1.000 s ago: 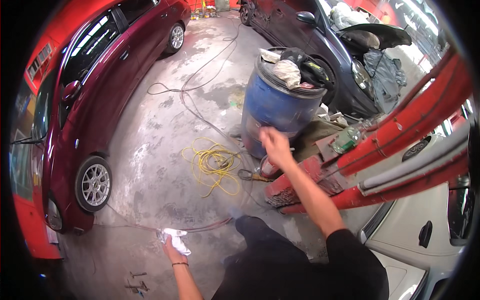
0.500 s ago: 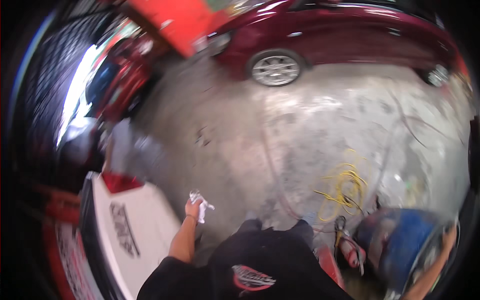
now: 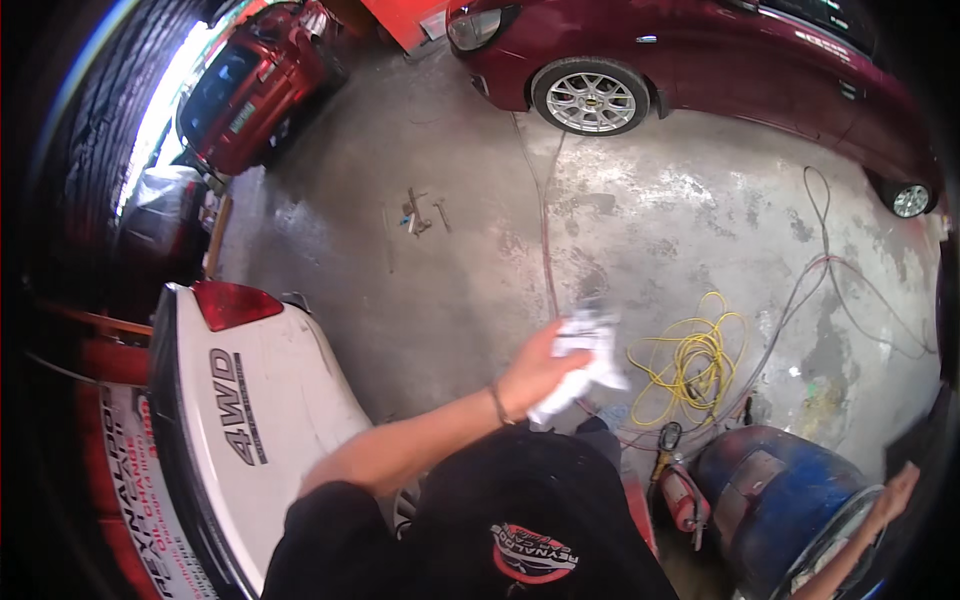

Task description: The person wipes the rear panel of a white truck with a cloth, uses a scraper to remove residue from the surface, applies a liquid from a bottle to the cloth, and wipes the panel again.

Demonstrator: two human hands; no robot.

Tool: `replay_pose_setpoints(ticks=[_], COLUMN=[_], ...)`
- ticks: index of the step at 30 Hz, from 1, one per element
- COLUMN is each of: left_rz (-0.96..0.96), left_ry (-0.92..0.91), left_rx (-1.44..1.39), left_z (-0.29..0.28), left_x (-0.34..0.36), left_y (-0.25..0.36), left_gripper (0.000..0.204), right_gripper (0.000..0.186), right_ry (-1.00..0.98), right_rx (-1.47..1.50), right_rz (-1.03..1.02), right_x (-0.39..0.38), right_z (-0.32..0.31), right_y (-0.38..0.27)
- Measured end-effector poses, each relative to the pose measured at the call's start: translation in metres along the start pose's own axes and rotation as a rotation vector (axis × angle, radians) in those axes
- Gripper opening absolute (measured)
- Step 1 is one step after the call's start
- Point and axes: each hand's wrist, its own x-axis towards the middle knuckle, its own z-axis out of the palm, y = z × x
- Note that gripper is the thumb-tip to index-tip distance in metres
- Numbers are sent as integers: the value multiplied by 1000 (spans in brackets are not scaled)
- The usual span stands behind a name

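In front of my body, my left hand (image 3: 540,370) is closed around a crumpled white cloth (image 3: 585,360). Something greyish at the cloth's upper end is smeared by motion, and I cannot make it out. My right hand (image 3: 897,497) is at the far lower right, above the rim of a blue drum (image 3: 800,490). A dark flat shape (image 3: 915,440) lies just beyond its fingertips. The fingers are small and dim there, so whether they grip anything is unclear.
The tail of a white vehicle (image 3: 290,370) stands close on my left. Coiled yellow cord (image 3: 690,365), a red fire extinguisher (image 3: 685,500) and a looping hose (image 3: 800,280) lie to the right. Tools (image 3: 415,220) lie on the concrete. A maroon car (image 3: 720,70) and red vehicle (image 3: 250,90) stand beyond.
My left hand has swung right, with the white cloth in it, from beside the white vehicle to in front of my body. My right hand stays by the drum. The view has shifted.
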Motion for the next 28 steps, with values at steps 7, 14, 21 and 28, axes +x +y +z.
replay_pose_setpoints(ticks=[7,14,21,28], left_rz=[617,444,236,445], left_ry=[-312,-134,490,1121], left_rx=[133,261,-484,-1321], left_z=[-38,-318,-582,-674], left_x=[-75,-126,-163,-60], left_y=[197,228,102,-130], left_gripper=[58,63,52,93], right_gripper=[46,41,33,55], right_ry=[-808,-1386,-1832,-2165], right_rx=[693,1661,1624,1318], right_rz=[180,780,489,-290], right_x=[-184,-253,-232,-310], right_z=[177,83,30,29], right_y=[-512,-986,-1358,-1670])
